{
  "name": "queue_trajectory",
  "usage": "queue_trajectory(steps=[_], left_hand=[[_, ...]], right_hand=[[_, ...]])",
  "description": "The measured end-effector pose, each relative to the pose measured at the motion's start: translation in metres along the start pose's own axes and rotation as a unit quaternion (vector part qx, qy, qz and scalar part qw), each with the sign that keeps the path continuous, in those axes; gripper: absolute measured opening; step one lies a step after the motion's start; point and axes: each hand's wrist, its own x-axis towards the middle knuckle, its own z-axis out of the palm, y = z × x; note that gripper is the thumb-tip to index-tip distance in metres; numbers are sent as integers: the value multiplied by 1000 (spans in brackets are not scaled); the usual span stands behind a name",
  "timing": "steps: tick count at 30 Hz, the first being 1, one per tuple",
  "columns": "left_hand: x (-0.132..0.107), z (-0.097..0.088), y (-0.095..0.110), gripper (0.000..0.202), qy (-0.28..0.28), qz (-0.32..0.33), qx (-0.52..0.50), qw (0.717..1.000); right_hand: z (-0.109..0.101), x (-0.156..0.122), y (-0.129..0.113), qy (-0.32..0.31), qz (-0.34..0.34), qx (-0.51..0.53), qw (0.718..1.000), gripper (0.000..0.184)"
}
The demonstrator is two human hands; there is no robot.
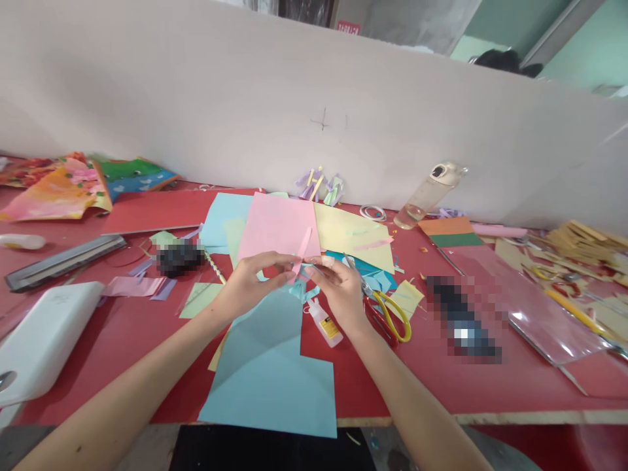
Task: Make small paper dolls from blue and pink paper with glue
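Observation:
My left hand and my right hand meet over the middle of the table, fingertips pinched. Between them a narrow pink paper strip sticks up, held in my left fingers. A small folded light blue paper piece hangs just under the fingertips, and my right fingers grip it; its upper part is hidden. Below lies a large light blue paper sheet. A small glue bottle rests on its side near my right wrist. Scissors with yellow and red handles lie to the right of that hand.
Pink and yellow sheets lie behind my hands. Small paper figures and a tilted clear bottle are by the white partition. A white case occupies the left, a clear plastic folder the right.

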Motion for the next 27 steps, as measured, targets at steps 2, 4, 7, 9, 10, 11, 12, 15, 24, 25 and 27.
queue_trajectory(steps=[2, 4, 7, 9, 10, 11, 12, 15, 24, 25, 27], left_hand=[[1, 1, -1, 25, -1, 8, 15, 1000], [1, 2, -2, 26, 4, 23, 31, 999], [1, 4, -3, 30, 7, 51, 59, 997], [1, 4, -4, 31, 3, 69, 80, 994], [1, 5, -4, 30, 1, 77, 87, 993], [1, 5, -5, 30, -1, 83, 91, 992], [1, 5, -5, 30, -2, 86, 90, 992], [1, 5, -6, 29, 1, 83, 93, 992], [0, 5, -6, 25, 8, 87, 97, 992], [0, 5, -6, 25, 8, 89, 94, 991], [0, 5, -6, 23, 9, 95, 91, 991]], right_hand=[[0, 0, 0, 3, 1, -2, 1000, 19], [0, 0, -1, 1, 1, -3, 1000, 19], [0, 0, -1, 0, 0, 2, 1000, 19], [0, 1, -1, -1, 0, 8, 1000, 19], [0, 1, 0, -1, 0, 10, 1000, 19], [0, 1, 0, -2, 0, 12, 1000, 19], [0, 1, 1, -3, -1, 14, 1000, 19], [0, 1, 2, -5, -2, 16, 1000, 18], [0, 1, 2, -5, 4, 10, 1000, 20], [0, 1, 2, -6, 5, 11, 1000, 20], [0, 2, 2, -4, 9, 13, 1000, 20]])
